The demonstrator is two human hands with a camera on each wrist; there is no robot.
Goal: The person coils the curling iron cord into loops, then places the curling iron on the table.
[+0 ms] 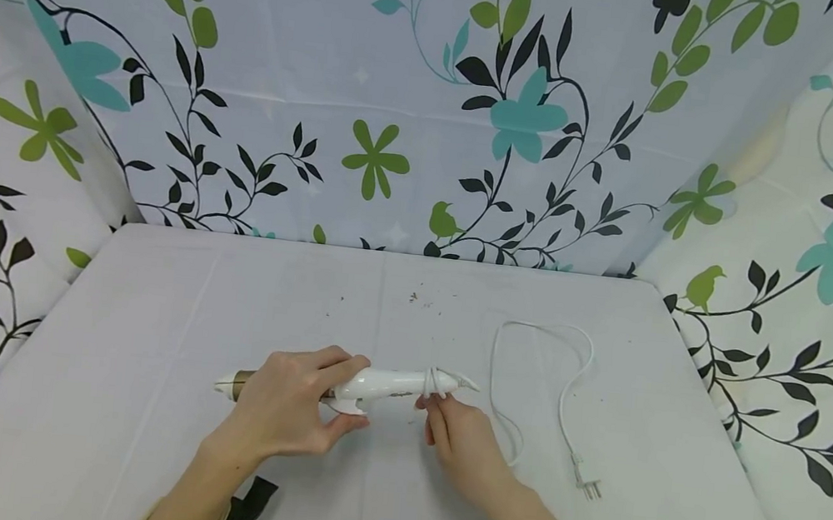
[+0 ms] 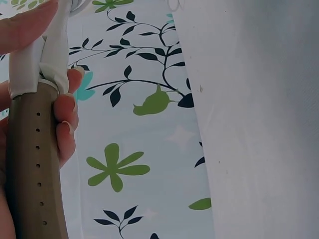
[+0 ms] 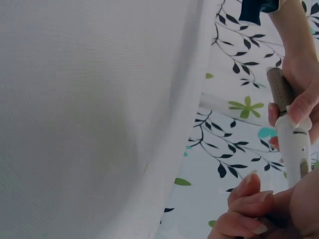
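My left hand (image 1: 286,402) grips a white and brown curling iron (image 1: 385,383) from above, around the part where the white handle meets the brown barrel. In the left wrist view a row of small holes runs along the barrel (image 2: 39,164), and fingertips wrap its edge. A few turns of white power cord (image 1: 433,381) circle the handle's right end. Just below these turns my right hand (image 1: 462,444) pinches the cord, its fingers curled; the pinched stretch is mostly hidden. In the right wrist view, the right hand (image 3: 249,209) is close under the handle (image 3: 291,144).
Loose cord (image 1: 590,356) loops over the white table (image 1: 153,335) to the right, ending in a plug (image 1: 588,484). Small dark crumbs (image 1: 415,297) lie toward the back. Leaf-patterned curtains (image 1: 291,72) hang behind and along the sides. Black straps (image 1: 251,505) show by the wrists.
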